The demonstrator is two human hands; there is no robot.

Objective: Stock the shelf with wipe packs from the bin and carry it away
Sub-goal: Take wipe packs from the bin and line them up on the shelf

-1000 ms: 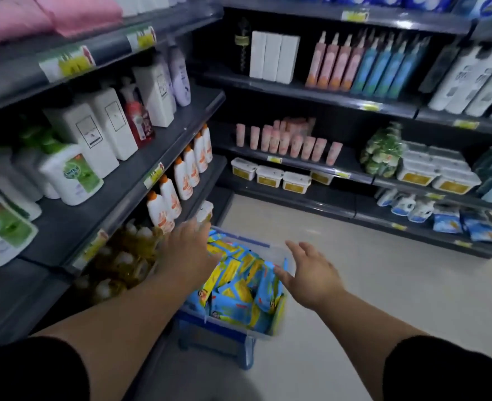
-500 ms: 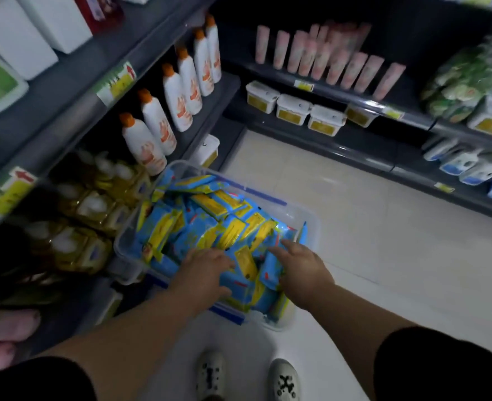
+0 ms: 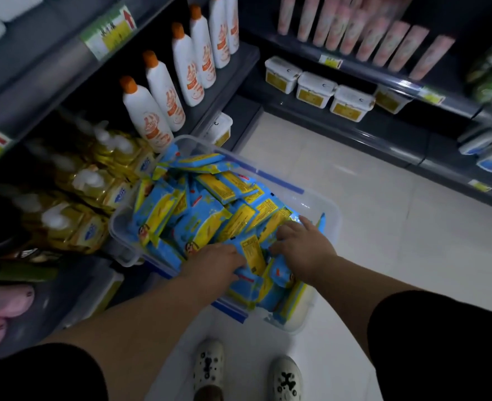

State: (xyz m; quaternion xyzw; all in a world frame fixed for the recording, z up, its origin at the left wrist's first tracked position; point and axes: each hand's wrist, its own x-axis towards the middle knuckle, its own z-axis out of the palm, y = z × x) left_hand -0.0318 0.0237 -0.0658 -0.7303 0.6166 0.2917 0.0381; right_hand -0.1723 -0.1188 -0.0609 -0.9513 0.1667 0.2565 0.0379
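Clear bin [image 3: 330, 215] full w/ wipe packs [image 3: 210, 215]; left hand [image 3: 215, 263], right hand [image 3: 302, 244] spread flat on packs

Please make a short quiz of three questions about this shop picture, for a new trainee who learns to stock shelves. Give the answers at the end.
1. True or false: both hands, the left hand and the right hand, are down on the wipe packs inside the bin.
2. What colour are the caps of the white bottles on the shelf left of the bin? A) green B) orange C) black
3. Fill in: the bin's wall is clear, with latches of ____ colour.

Key:
1. True
2. B
3. Blue
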